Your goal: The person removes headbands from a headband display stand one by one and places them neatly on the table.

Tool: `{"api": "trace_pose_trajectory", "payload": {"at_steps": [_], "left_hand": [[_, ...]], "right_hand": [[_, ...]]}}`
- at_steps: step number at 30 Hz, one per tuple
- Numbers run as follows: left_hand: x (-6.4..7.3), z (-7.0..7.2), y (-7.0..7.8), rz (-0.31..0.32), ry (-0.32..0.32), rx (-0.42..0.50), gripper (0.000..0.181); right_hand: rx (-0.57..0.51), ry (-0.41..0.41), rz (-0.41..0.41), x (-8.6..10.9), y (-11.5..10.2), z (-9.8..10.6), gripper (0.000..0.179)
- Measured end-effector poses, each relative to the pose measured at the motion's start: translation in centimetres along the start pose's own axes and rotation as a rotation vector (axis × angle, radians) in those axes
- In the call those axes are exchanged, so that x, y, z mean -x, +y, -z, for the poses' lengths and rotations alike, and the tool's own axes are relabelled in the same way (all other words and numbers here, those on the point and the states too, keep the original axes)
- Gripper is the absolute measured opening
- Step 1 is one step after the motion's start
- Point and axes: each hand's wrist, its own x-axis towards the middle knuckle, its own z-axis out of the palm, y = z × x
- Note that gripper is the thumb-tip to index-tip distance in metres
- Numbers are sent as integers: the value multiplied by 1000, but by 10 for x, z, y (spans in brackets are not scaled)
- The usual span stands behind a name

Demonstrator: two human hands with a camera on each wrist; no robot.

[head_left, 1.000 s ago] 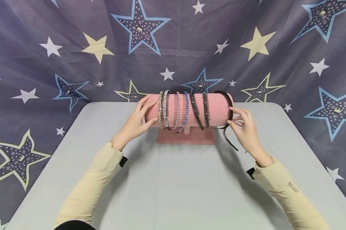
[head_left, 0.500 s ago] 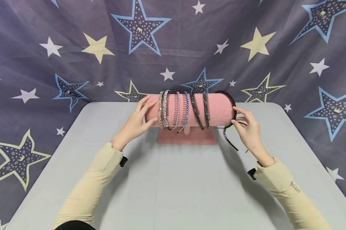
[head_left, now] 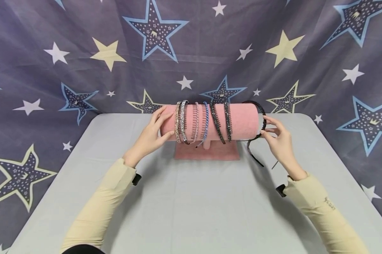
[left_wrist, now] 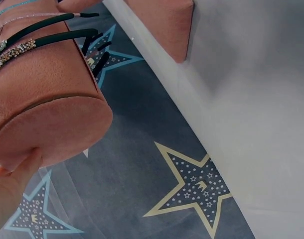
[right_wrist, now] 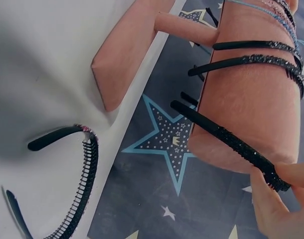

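Note:
A pink velvet roll (head_left: 243, 121) lies horizontally on its stand (head_left: 207, 153). My right hand (head_left: 279, 141) pinches a sparkly black headband (right_wrist: 224, 134) between thumb and fingers at the roll's right end. In the head view, part of that headband stands beyond the end face. At the opposite end, my left hand (head_left: 149, 135) steadies the roll with extended fingers and thumb; the left wrist view shows a fingertip against the flat end (left_wrist: 67, 124). Between the hands, several toothed headbands circle the roll, including a blue one (head_left: 205, 120) and a glittery black one (head_left: 227, 121).
Another black headband (right_wrist: 89, 169) with inner teeth lies on the pale tabletop (head_left: 191, 204), below the roll's right end. Behind the table hangs a dark star-printed cloth (head_left: 191, 42). The stand's pink base reaches forward of the roll.
My right hand has slid rightward with the black headband, from around the roll to its right end and partly past it. The left hand stays at the left end.

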Motion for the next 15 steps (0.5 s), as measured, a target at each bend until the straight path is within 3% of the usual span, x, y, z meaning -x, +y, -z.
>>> {"api": "trace_pose_trajectory", "payload": {"at_steps": [6, 15], "left_hand": [[0, 0, 0, 6, -4, -1, 55], [0, 0, 0, 5, -3, 2, 56]], "right_hand": [[30, 16, -20, -5, 10, 7, 41], [89, 65, -7, -12, 47, 22, 46]]}}
